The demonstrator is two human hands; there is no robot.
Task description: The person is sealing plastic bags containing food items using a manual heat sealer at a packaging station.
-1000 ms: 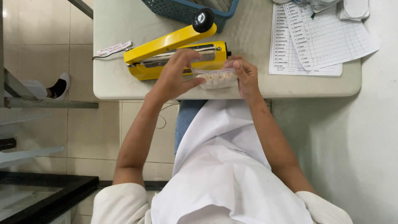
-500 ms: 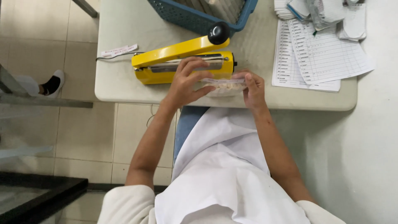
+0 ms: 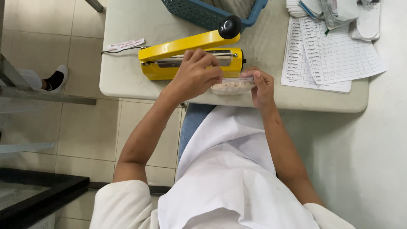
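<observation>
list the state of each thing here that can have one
yellow heat sealer: arm raised, open
small clear bag: filled with pale pieces, held at the sealer's front edge
left hand: gripping the bag
right hand: gripping the bag
blue basket: upright on the table
paper sheets: lying flat, overlapped

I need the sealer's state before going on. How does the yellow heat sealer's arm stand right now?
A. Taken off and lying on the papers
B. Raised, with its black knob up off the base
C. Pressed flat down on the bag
B: the yellow heat sealer has its arm lifted at an angle, black knob clear of the base, while the left hand and right hand hold the small clear bag at its front.
</observation>
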